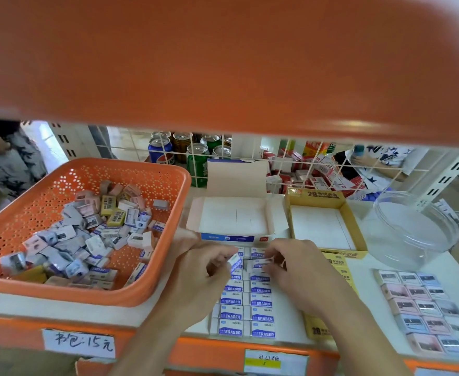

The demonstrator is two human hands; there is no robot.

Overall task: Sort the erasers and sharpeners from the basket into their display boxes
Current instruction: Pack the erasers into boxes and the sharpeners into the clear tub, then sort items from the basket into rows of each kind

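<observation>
1. Looking down from the head camera, the left hand (204,270) is pinching a tilted eraser (235,263) between its thumb and curled fingers, at the far end of the left column of erasers.
2. The right hand (296,270) is curling its fingertips round the end of a second eraser (259,264) (motion blur is softening the grip). This one is sitting just beside the tilted one.
3. Nearer the person, the laid-out erasers (247,310) are lying flat in two neat columns on the white shelf (366,299). They are just in front of the white display box (233,221).
4. The white display box is standing open with its flap upright. The yellow display box (350,221) is sitting just beside it on the right, and a clear round tub (412,229) is resting further right.
5. At the left, the orange basket (87,297) is holding a loose heap of erasers and sharpeners (87,240).
6. At the right, boxed sharpeners (423,308) are lying three across in a tidy grid. The right forearm is partly covering a strip of yellow eraser packs (342,270).
7. Behind the wire grid, drink cans (182,147) are standing upright. A blurred orange shelf overhead (222,63) is filling the top of the view.
</observation>
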